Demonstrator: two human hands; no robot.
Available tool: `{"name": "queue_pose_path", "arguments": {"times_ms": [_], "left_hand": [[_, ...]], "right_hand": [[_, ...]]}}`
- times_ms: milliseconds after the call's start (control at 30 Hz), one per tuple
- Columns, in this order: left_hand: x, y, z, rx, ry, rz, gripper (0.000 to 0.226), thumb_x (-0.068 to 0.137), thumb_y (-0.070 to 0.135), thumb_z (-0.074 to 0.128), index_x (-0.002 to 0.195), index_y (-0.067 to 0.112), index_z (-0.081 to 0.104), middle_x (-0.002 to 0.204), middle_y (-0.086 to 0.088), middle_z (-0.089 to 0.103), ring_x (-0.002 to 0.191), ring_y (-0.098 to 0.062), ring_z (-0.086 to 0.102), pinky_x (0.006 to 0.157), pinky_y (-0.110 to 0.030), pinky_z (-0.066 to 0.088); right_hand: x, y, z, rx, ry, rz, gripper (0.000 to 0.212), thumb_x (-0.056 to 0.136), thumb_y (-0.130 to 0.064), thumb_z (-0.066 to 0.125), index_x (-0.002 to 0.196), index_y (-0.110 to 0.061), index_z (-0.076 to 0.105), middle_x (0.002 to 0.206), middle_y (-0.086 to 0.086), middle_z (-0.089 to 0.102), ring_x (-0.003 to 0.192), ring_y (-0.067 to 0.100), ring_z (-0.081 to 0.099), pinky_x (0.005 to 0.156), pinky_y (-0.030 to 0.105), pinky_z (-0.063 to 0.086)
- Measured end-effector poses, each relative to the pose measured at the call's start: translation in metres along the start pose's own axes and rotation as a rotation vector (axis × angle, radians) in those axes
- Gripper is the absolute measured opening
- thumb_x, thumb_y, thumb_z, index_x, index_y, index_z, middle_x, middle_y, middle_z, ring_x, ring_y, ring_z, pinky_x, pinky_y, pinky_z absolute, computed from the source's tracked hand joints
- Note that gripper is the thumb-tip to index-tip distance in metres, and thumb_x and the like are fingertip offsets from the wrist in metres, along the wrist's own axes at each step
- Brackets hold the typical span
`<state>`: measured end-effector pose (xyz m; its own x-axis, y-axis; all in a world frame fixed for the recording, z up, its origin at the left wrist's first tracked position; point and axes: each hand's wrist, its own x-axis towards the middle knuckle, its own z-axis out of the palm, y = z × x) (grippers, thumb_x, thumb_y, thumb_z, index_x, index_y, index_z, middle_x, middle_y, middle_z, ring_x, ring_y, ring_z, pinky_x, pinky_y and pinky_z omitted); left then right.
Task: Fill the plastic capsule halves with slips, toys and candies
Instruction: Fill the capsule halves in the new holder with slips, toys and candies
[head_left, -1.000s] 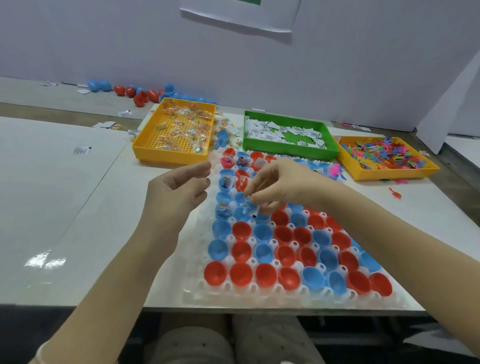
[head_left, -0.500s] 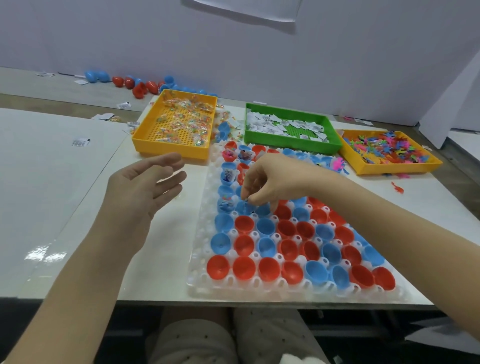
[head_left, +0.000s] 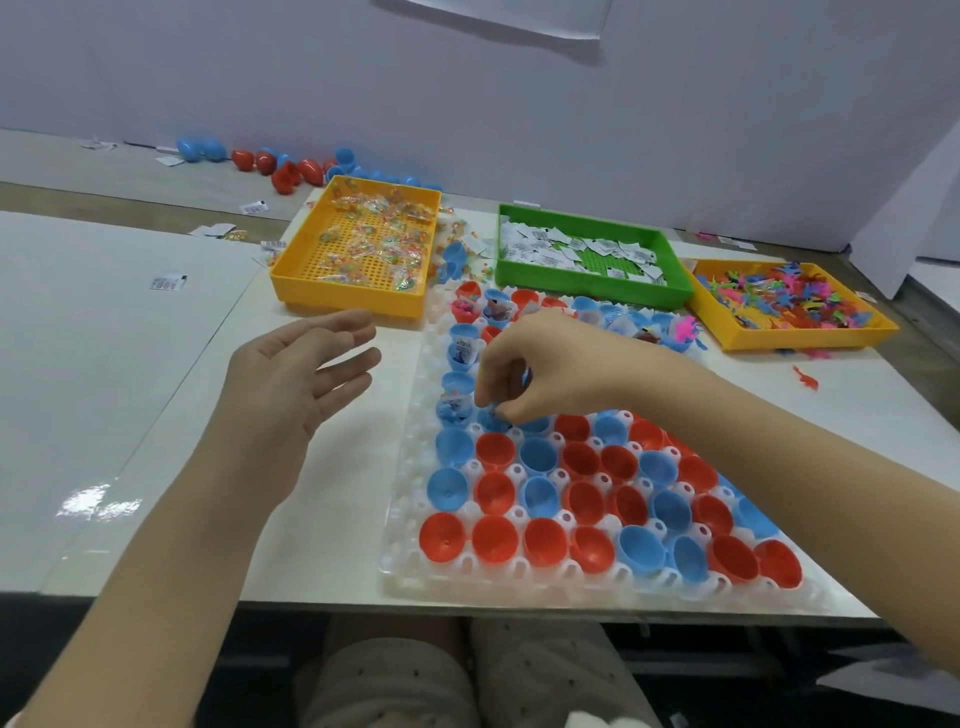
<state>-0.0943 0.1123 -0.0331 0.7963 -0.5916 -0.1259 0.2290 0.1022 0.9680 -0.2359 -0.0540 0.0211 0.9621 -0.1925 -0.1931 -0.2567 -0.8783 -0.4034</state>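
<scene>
Capsule halves (head_left: 540, 456) sit in a holder tray (head_left: 414, 452) on the table (head_left: 311, 545). Behind it stand 3 bins: candy bin (head_left: 343, 301) left, slip bin (head_left: 587, 285) centre, toy bin (head_left: 800, 340) right.

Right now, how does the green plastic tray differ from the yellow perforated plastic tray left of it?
The green plastic tray holds white paper slips; the yellow perforated plastic tray holds clear-wrapped candies. The green tray's slips bunch toward its far side; the yellow tray's candies lie more scattered. Both are shallow, rectangular and open-topped.

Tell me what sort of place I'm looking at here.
Likely a hand-packing workbench, not a home: a white rack of open capsule halves, plus sorted bins of candies, slips and toys.
</scene>
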Motion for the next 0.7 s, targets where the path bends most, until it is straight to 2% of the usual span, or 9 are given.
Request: {"name": "queue_pose_path", "arguments": {"times_ms": [100,333,467,567,633,700], "left_hand": [[0.000,0.001,0.000,0.004,0.006,-0.007,0.025,0.096,0.006,0.052,0.095,0.020,0.073,0.095,0.003,0.077,0.090,-0.017,0.075,0.077,-0.027,0.061],[-0.001,0.002,0.009,0.041,0.011,-0.006,0.026,0.097,0.007,0.052,0.091,0.022,0.073,0.100,0.001,0.075,0.091,-0.017,0.074,0.083,-0.031,0.057],[-0.003,0.000,0.015,0.088,-0.026,0.006,0.026,0.096,0.008,0.054,0.089,0.025,0.073,0.098,0.003,0.075,0.092,-0.017,0.073,0.082,-0.031,0.057],[-0.003,0.000,0.017,0.112,-0.047,-0.007,0.025,0.096,0.010,0.055,0.089,0.026,0.072,0.099,0.004,0.074,0.093,-0.017,0.072,0.080,-0.029,0.056],[-0.001,0.003,0.018,0.110,-0.051,-0.004,0.024,0.096,0.009,0.055,0.089,0.025,0.072,0.102,0.001,0.074,0.095,-0.019,0.072,0.083,-0.031,0.056],[0.001,0.007,0.018,0.115,-0.043,0.008,0.024,0.097,0.009,0.054,0.090,0.024,0.071,0.105,0.000,0.073,0.097,-0.021,0.071,0.086,-0.033,0.056]], "right_hand": [[0.002,-0.003,-0.003,-0.030,-0.024,0.015,0.016,0.080,-0.006,0.070,0.094,-0.012,0.074,0.083,-0.009,0.070,0.071,-0.002,0.062,0.066,0.011,0.051],[0.005,-0.009,0.001,-0.146,0.000,0.044,0.019,0.084,-0.007,0.069,0.102,-0.009,0.072,0.097,0.003,0.073,0.085,0.009,0.067,0.079,0.020,0.054],[0.002,-0.004,0.006,-0.161,0.036,0.040,0.017,0.087,-0.013,0.068,0.103,-0.012,0.072,0.101,0.000,0.072,0.076,0.002,0.056,0.063,0.006,0.042],[-0.001,0.003,0.005,-0.098,0.067,0.037,0.022,0.083,-0.019,0.074,0.104,-0.018,0.072,0.094,-0.001,0.069,0.066,-0.001,0.052,0.063,0.007,0.043],[-0.005,0.007,0.003,0.000,0.060,0.055,0.029,0.078,-0.017,0.077,0.106,-0.020,0.070,0.089,-0.004,0.066,0.067,-0.004,0.056,0.066,0.010,0.047],[-0.008,0.010,0.001,0.063,0.064,0.061,0.032,0.076,-0.014,0.078,0.105,-0.023,0.068,0.093,-0.007,0.064,0.073,-0.005,0.060,0.070,0.014,0.052]]}}
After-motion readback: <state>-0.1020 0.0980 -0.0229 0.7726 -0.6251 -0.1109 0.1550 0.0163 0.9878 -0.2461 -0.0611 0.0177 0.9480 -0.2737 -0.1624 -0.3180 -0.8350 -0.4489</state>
